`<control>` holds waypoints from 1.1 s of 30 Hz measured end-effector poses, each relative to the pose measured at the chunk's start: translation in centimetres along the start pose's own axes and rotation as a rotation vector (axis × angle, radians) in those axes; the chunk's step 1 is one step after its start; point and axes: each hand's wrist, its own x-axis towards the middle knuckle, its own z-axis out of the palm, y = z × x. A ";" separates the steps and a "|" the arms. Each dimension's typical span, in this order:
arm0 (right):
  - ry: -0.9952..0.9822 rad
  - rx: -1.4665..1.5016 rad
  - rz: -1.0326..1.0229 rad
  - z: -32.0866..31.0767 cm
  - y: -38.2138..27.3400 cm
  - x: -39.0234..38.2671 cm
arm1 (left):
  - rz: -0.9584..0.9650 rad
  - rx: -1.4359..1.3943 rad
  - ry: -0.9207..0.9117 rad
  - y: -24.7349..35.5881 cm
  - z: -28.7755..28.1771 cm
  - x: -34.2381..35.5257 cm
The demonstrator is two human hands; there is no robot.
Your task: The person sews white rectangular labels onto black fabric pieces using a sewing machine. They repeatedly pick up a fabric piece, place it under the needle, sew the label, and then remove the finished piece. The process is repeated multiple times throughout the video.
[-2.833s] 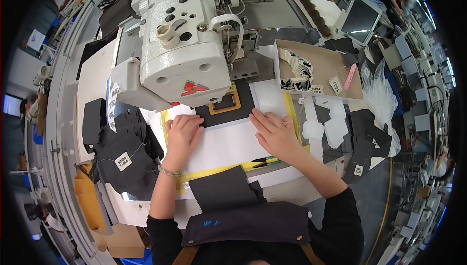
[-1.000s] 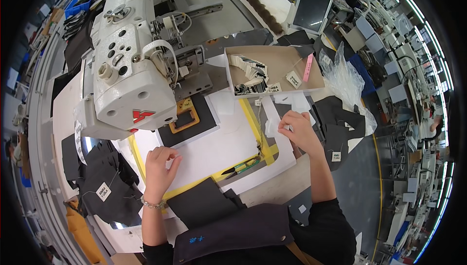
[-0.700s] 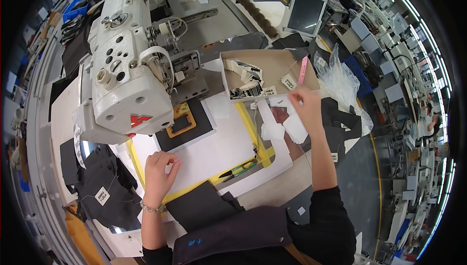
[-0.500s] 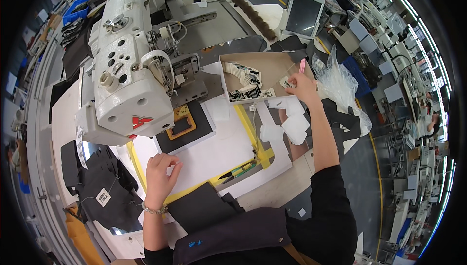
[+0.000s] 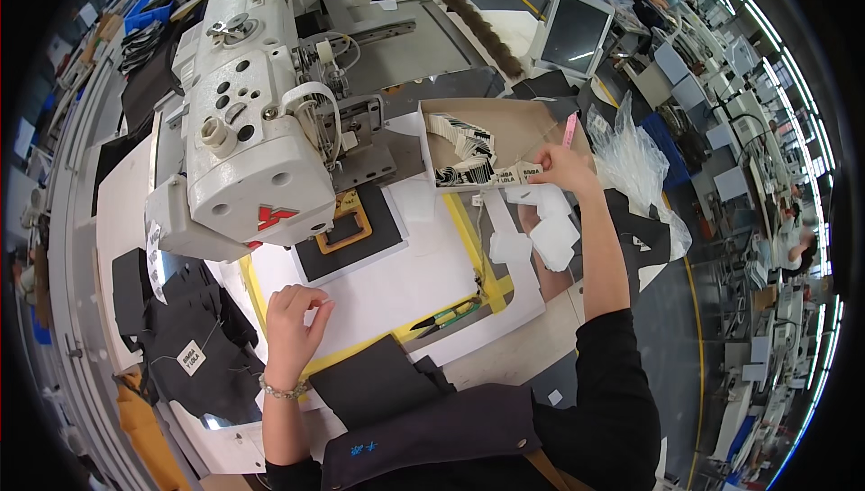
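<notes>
Head view: the right hand pinched a white label in the box's near side; the left hand, loosely curled, empty, was near-left. The label looked light, bendable, best gripped by an edge.

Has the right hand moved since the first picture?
Yes: judged against the sewing machine, the right hand has moved rightward and forward, to the label box.

Nearer us than the box and left, we get an open lane over the white sheet. Left of the box, the sewing machine blocks; right, a plastic bag; near right corner, our right hand.
</notes>
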 end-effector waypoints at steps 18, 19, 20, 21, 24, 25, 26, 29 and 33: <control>-0.523 0.627 -0.479 4.5 -15.3 -9.1 | 0.253 -0.069 -0.040 2.1 2.0 1.2; -0.606 0.652 -0.525 6.2 -16.2 -9.7 | 0.304 -0.091 -0.073 2.7 2.5 1.5; -0.640 0.652 -0.588 8.3 -16.5 -9.7 | 0.354 -0.111 -0.104 3.1 2.8 1.8; -0.671 0.651 -0.649 9.9 -16.7 -9.7 | 0.387 -0.105 -0.139 3.0 3.2 1.9; -0.708 0.608 -0.613 9.8 -18.8 -10.7 | 0.424 -0.065 -0.227 2.2 4.3 1.6; -0.666 0.586 -0.673 10.1 -18.9 -10.6 | 0.431 -0.054 -0.235 1.9 4.6 1.5; -0.664 0.572 -0.668 10.0 -18.8 -10.7 | 0.437 -0.041 -0.242 1.7 4.9 1.4; -0.650 0.517 -0.679 9.2 -18.7 -11.1 | 0.426 0.004 -0.242 2.0 4.8 1.4; -0.635 0.368 -0.795 8.2 -17.5 -11.7 | 0.435 0.131 -0.222 2.8 5.3 1.2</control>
